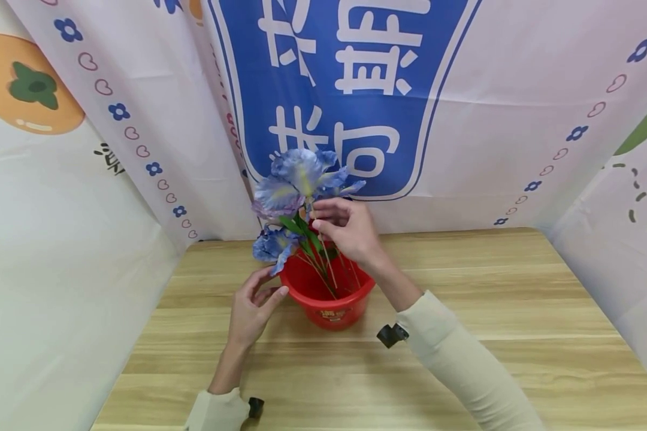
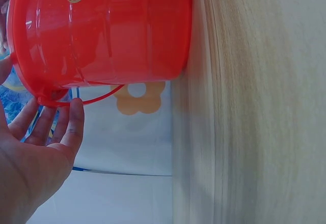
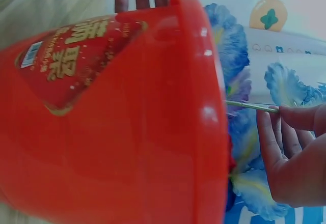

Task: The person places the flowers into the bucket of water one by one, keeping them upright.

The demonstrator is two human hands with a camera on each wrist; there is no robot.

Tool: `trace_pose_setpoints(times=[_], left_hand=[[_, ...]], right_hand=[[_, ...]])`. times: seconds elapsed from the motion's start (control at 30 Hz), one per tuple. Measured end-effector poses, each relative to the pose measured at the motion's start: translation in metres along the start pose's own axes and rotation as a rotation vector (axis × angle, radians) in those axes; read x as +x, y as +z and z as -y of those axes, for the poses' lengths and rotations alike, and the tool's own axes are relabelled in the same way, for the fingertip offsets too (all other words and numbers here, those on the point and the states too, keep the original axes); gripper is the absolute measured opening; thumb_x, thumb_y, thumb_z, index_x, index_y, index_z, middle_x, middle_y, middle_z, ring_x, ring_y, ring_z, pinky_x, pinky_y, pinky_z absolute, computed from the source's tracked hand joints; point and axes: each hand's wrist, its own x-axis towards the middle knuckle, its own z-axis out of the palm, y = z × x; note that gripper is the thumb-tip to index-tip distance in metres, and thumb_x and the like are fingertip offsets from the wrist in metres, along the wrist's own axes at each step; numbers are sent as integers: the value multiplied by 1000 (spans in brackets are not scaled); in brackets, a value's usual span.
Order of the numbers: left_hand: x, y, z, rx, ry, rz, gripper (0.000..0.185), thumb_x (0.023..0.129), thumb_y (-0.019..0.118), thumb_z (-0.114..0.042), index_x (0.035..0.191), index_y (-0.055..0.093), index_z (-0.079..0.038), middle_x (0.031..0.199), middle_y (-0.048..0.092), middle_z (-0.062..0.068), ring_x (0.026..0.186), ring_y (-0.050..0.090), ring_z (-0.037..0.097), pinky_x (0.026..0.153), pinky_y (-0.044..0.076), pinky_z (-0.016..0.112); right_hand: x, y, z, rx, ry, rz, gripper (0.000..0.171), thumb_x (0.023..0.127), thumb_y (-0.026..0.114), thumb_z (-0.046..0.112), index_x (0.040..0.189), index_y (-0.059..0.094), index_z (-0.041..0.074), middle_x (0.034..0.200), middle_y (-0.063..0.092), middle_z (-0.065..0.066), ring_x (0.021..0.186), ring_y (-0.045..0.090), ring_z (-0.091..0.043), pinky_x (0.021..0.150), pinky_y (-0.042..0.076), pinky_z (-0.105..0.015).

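A red plastic bucket point(image 1: 331, 305) stands on the wooden table point(image 1: 463, 359) and holds several blue fabric flowers point(image 1: 296, 176) on thin stems. My right hand point(image 1: 324, 222) is above the bucket's mouth and pinches one thin stem point(image 3: 252, 106) between thumb and fingers, just below the blooms. My left hand point(image 1: 264, 293) lies at the bucket's left side with straight fingers; its fingertips point(image 2: 76, 109) touch the rim by the thin red handle point(image 2: 99, 99). The right wrist view shows the bucket point(image 3: 127, 122) with its gold label, the flowers point(image 3: 232, 43) and my right hand point(image 3: 295, 152). The left wrist view shows the bucket point(image 2: 102, 30) and my left hand point(image 2: 41, 142).
Printed cloth banners point(image 1: 345, 90) hang close behind the table and along both sides point(image 1: 59, 209). The table's bare wood runs in front of the bucket and out to the right edge point(image 1: 587, 287).
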Motion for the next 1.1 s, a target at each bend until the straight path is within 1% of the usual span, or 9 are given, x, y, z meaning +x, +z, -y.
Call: trace_pose_setpoints(times=[0.07, 0.17, 0.2, 0.4, 0.5, 0.63, 0.77, 0.93, 1.1], left_hand=[[0, 0, 0, 1, -3, 0, 46, 88, 78, 13, 132, 67, 9, 127, 71, -11, 118, 70, 5, 94, 64, 24], [0, 0, 0, 2, -4, 1, 46, 88, 78, 12, 132, 67, 9, 128, 71, -10, 119, 70, 5, 94, 64, 25], [0, 0, 0, 3, -4, 2, 46, 88, 79, 12, 132, 67, 9, 128, 71, -10, 119, 69, 5, 94, 65, 26], [0, 0, 0, -3, 2, 10, 45, 89, 78, 12, 132, 67, 8, 128, 72, -9, 120, 69, 6, 95, 65, 27], [1, 0, 0, -7, 0, 8, 45, 88, 78, 12, 132, 67, 8, 128, 72, -6, 119, 69, 6, 94, 65, 27], [1, 0, 0, -9, -7, 5, 45, 88, 79, 12, 132, 67, 8, 129, 71, -1, 119, 70, 6, 94, 65, 27], [1, -1, 0, -8, -12, 7, 45, 89, 78, 12, 133, 67, 8, 129, 71, -4, 119, 69, 6, 95, 65, 27], [1, -2, 0, -3, -12, 9, 45, 89, 78, 11, 133, 67, 7, 129, 71, -8, 119, 69, 6, 95, 65, 26], [0, -1, 1, -8, -8, 11, 45, 89, 78, 12, 133, 67, 8, 130, 70, -4, 119, 69, 6, 94, 65, 26]], right_hand=[[1, 4, -5, -8, -3, 10, 31, 96, 76, -2, 127, 75, -1, 119, 79, -22, 102, 76, -43, 85, 68, -51], [2, 9, -13, -25, 0, 22, 31, 97, 75, -2, 127, 75, -2, 119, 78, -24, 104, 76, -46, 85, 68, -54], [2, 11, -16, -28, 8, 25, 31, 97, 75, -2, 128, 75, -1, 119, 78, -24, 104, 76, -46, 84, 68, -52], [1, 18, -34, -60, 61, 35, 31, 97, 75, -2, 128, 75, -1, 115, 78, -22, 102, 77, -44, 76, 68, -33], [1, 20, -40, -97, 81, 29, 29, 97, 75, -2, 126, 76, 1, 112, 79, -20, 99, 78, -40, 75, 68, -33], [1, 22, -45, -141, 139, 11, 27, 96, 76, -1, 123, 78, 5, 110, 80, -16, 96, 80, -32, 75, 69, -34], [0, 23, -48, -170, 177, 0, 25, 96, 77, 1, 120, 79, 8, 108, 81, -12, 93, 81, -27, 74, 69, -35], [-1, 23, -48, -202, 161, 0, 23, 96, 78, 4, 119, 79, 8, 108, 82, -12, 94, 81, -27, 76, 69, -35], [-5, 19, -48, -325, 122, -14, 20, 94, 82, 11, 114, 81, 8, 107, 83, -9, 98, 79, -23, 87, 68, -37]])
